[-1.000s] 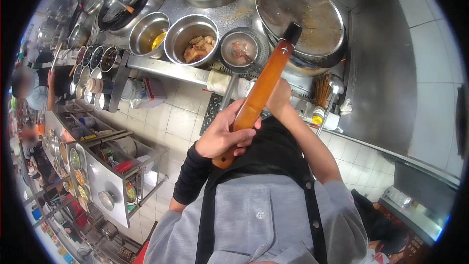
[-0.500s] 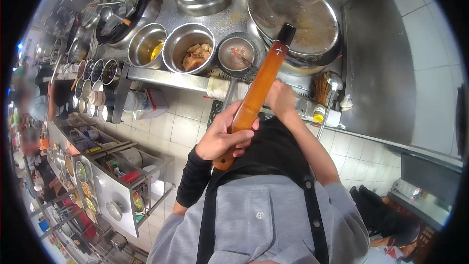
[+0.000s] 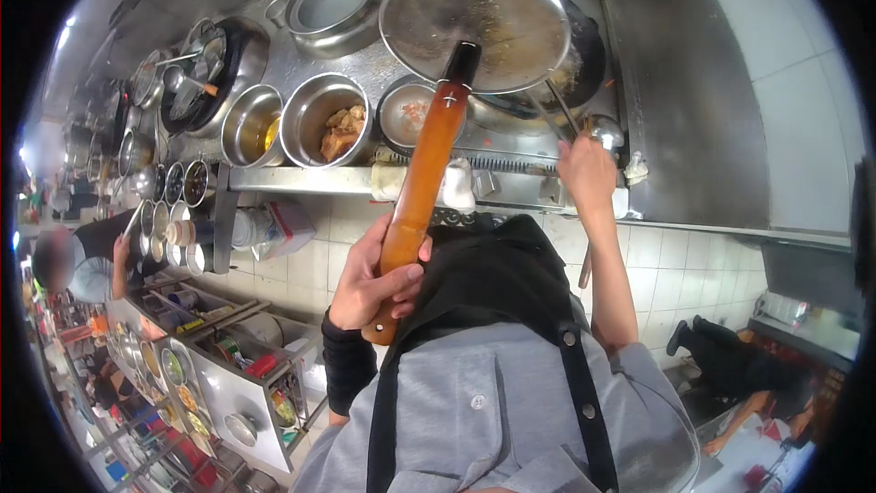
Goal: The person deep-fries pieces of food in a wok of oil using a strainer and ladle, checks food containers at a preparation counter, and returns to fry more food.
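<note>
My left hand (image 3: 379, 283) is wrapped round the lower end of a long wooden handle (image 3: 420, 187) with a black ferrule. Its far end meets a broad round metal piece (image 3: 474, 9) with a bright rim and brown stains. Whether this is a shallow pan or a mesh screen I cannot tell. It overlaps the left part of a black wok (image 3: 589, 50) on the stove. My right hand (image 3: 589, 169) is closed on two thin metal rods, apparently tongs (image 3: 568, 111), that reach towards the wok. Beside that hand lies a ladle (image 3: 605, 131). A metal bowl (image 3: 401, 114) holds reddish bits.
Left along the stove stand a pot with brown chunks (image 3: 297, 110), a pot with yellow liquid (image 3: 239, 128), a large grey pot (image 3: 338, 14) and another wok (image 3: 246, 55). A white cloth (image 3: 456, 184) hangs at the front edge. Other people are at far left and lower right.
The round piece has shifted left, uncovering the wok's right side. My right hand has moved right, away from the bowl, and the utensil in the bowl is gone from it. The view has shifted too.
</note>
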{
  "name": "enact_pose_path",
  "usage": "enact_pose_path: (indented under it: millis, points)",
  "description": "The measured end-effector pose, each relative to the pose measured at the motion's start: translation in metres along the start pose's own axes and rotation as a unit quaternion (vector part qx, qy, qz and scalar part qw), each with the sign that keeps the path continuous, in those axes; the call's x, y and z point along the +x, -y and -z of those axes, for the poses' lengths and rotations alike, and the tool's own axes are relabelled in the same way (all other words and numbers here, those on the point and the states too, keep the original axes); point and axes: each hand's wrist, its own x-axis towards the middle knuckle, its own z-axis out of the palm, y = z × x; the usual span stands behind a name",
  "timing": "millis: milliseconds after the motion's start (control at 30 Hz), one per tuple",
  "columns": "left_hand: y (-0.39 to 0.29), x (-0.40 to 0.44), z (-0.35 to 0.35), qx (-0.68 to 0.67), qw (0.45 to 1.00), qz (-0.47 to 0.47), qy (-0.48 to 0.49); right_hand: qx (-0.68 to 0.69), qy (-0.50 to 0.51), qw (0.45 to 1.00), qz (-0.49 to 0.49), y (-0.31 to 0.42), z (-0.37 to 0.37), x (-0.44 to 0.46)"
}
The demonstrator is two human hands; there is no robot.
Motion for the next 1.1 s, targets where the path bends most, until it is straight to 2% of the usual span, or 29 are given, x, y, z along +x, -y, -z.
enact_pose_path:
  millis: [233, 300, 367, 400, 500, 633, 667, 767, 800, 900, 933, 1033, 1067, 1100]
  points:
    - [-0.005, 0.012, -0.005, 0.011, 1.000, -0.026, -0.004, 0.044, -0.058, 0.994, -0.081, -0.031, 0.022, -0.051]
    - [-0.004, 0.018, -0.006, 0.021, 0.999, -0.025, 0.003, 0.076, -0.105, 0.989, -0.069, -0.050, 0.018, -0.066]
    - [-0.002, 0.026, -0.009, 0.025, 0.999, -0.032, 0.012, 0.098, -0.095, 0.984, -0.114, -0.058, 0.027, -0.071]
    - [0.000, 0.031, -0.008, 0.029, 0.999, -0.027, 0.019, 0.102, -0.132, 0.980, -0.113, -0.065, 0.024, -0.072]
    - [0.010, 0.046, -0.008, 0.025, 0.999, -0.012, 0.027, 0.124, -0.101, 0.976, -0.145, -0.081, 0.033, -0.061]
    - [0.029, 0.078, -0.004, 0.201, 0.979, -0.040, 0.019, 0.100, -0.182, 0.971, -0.114, -0.091, 0.049, -0.051]
    - [0.051, 0.103, 0.011, 0.406, 0.890, -0.208, -0.016, 0.099, -0.195, 0.970, -0.108, -0.100, 0.049, -0.048]
    - [0.056, 0.143, 0.014, 0.586, 0.762, -0.260, -0.090, 0.090, -0.205, 0.966, -0.129, -0.101, 0.067, -0.046]
    - [0.061, 0.157, 0.014, 0.625, 0.724, -0.262, -0.130, 0.094, -0.205, 0.965, -0.136, -0.103, 0.072, -0.045]
    - [0.070, 0.208, 0.019, 0.724, 0.630, -0.232, -0.157, 0.099, -0.215, 0.962, -0.139, -0.110, 0.083, -0.044]
    - [0.082, 0.230, 0.026, 0.753, 0.582, -0.251, -0.177, 0.099, -0.220, 0.961, -0.136, -0.112, 0.086, -0.043]
    - [0.125, 0.279, 0.054, 0.795, 0.510, -0.246, -0.217, 0.101, -0.207, 0.965, -0.128, -0.112, 0.092, -0.042]
    - [0.133, 0.279, 0.058, 0.778, 0.556, -0.207, -0.208, 0.103, -0.190, 0.968, -0.127, -0.108, 0.094, -0.040]
    - [0.139, 0.275, 0.062, 0.774, 0.559, -0.218, -0.202, 0.105, -0.173, 0.971, -0.124, -0.105, 0.096, -0.036]
